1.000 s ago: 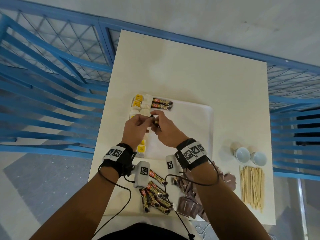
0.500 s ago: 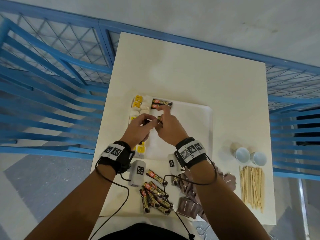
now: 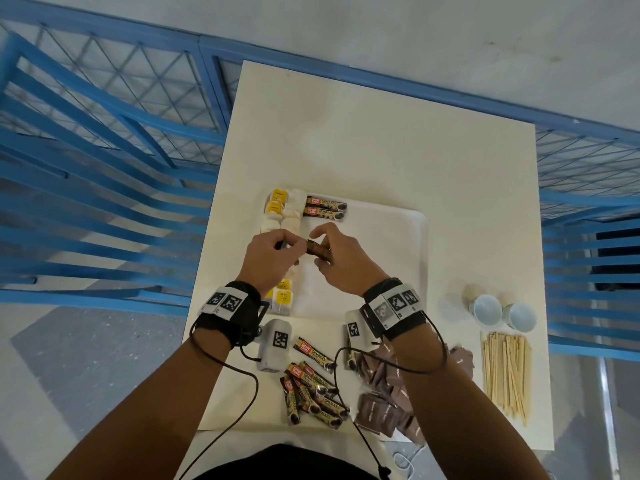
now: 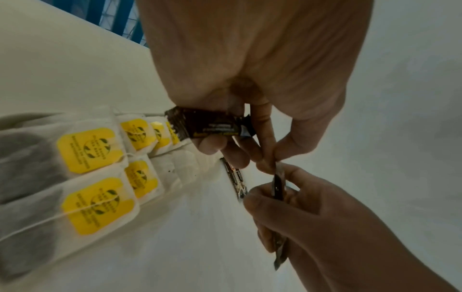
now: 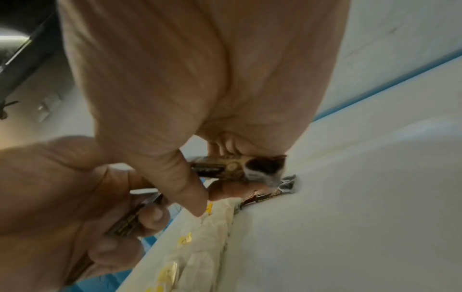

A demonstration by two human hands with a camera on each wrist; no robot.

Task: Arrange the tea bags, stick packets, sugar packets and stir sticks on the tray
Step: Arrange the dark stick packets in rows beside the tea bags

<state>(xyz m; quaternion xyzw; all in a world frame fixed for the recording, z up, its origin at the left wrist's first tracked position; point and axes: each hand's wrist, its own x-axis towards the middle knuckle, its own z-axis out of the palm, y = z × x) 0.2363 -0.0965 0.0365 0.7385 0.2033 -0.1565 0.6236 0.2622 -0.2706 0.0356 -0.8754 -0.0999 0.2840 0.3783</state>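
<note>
- Holding one stick packet (image 3: pixel 318 250) above the tray (image 3: pixel 391 244): your left hand (image 3: pixel 268 259) and right hand (image 3: pixel 341 259) each pinch it.
- Light, crinkly, slippery foil; grip crimped ends.
- Placed packets (image 3: pixel 325 208) lie just beyond your fingers.

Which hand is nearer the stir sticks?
Right. The right hand is over the tray, the stir sticks off to its right on the table; the left hand is farther, by the tea bags.

A café-like terrace: white table (image 3: pixel 381 150), blue railings (image 3: pixel 104 133), concrete floor (image 3: pixel 415 29).
</note>
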